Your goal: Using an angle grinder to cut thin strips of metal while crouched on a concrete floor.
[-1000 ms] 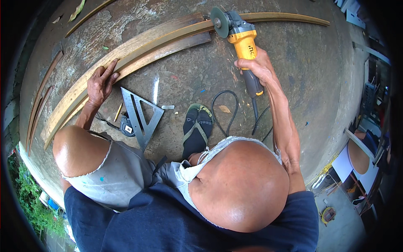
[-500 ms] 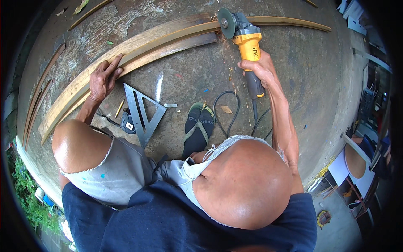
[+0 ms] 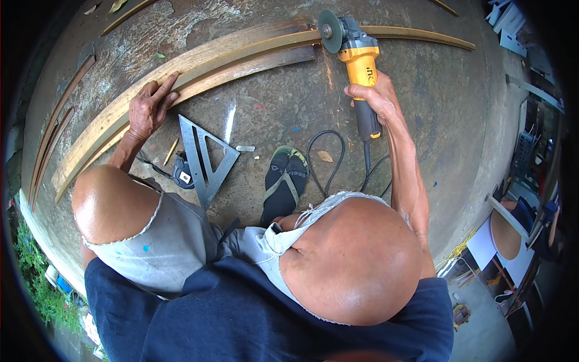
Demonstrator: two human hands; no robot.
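Head view: the right hand [image 3: 379, 96] is wrapped around the body of the grinder [image 3: 360, 67], whose upright disc [image 3: 330, 33] stands at the long bar [image 3: 265, 48] ahead of that hand. The left hand [image 3: 146, 113] lies on the bar, forefinger stretched out, other fingers bent; whether it grips cannot be told. The bar runs from below the left hand, along two boards, to beyond the right hand. With one hand on the grinder, a twist of the wrist could make the disc bind and kick. The left hand bears on the bar well apart from the disc, so the bar could jump or shift. Sparks [image 3: 329, 75], left of the right hand, could sting the foot in the dark sock [image 3: 285, 190]; the cord [image 3: 309, 151], looping behind that hand, could snag. Dark lettering marks the grinder's yellow body just ahead of the right hand, and light lettering marks the sock; marks on the metal square [image 3: 207, 192], nearer the left hand, are too small to read.
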